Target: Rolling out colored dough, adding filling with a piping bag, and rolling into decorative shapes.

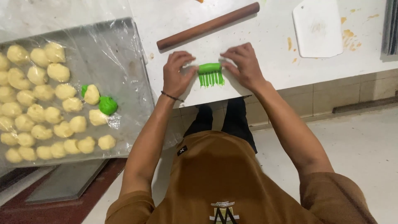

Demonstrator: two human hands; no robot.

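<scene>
Green dough (210,74) between both hands; tray (120,49) holds dough balls (41,103).

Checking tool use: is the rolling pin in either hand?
No: the rolling pin lies apart on the counter; both hands hold the green dough.

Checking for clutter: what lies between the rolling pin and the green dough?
Only bare white counter between the rolling pin and green dough, per the head view.

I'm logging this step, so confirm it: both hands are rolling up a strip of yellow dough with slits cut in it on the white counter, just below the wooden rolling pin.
One detail is off: the dough strip is green, not yellow, as the head view shows. The left hand and right hand do roll it on the white counter, below the wooden rolling pin.
</scene>
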